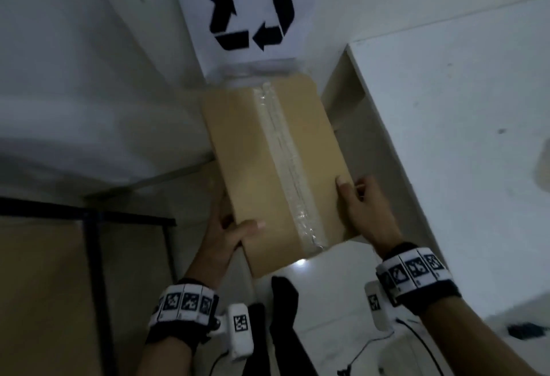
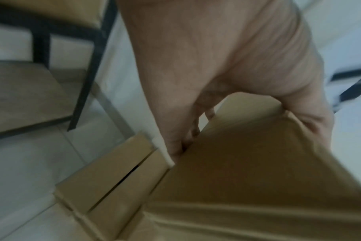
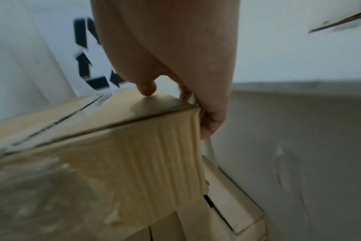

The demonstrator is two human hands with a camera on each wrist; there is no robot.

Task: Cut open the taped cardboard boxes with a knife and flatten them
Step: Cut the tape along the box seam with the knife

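- Progress, judged: early for this box. The cardboard box (image 1: 268,173) was whole, flaps closed, tape strip (image 1: 287,161) along the top seam apparently uncut; cutting & flattening both left to do.
- No knife seen in any view.
- Box location: held up in both hands in front of the person, above the floor, near the wall w/ the recycling sign (image 1: 250,9), just left of a white bench (image 1: 446,137).
- Left hand (image 1: 220,235): thumb on the top face near the near-left corner, fingers (image 2: 181,146) wrapped down the side wall, gripping the box.
- Right hand (image 1: 363,212): thumb pressed on top at the right edge, fingers (image 3: 210,124) curled round the corner, also gripping.
- Below the box, wrist views showed more cardboard (image 2: 105,184) w/ open slits between flaps – prob. other boxes; flattened or not, can't tell.
- Materials: plain tan corrugated board, ribbing visible on the side wall in the right wrist view; matte, sharp edges, rectangular & long.
- Tape: clear/whitish, glossy, wrinkled at the near end, running the full length.
- A black metal frame (image 1: 95,256) w/ a wooden shelf stood to the left.
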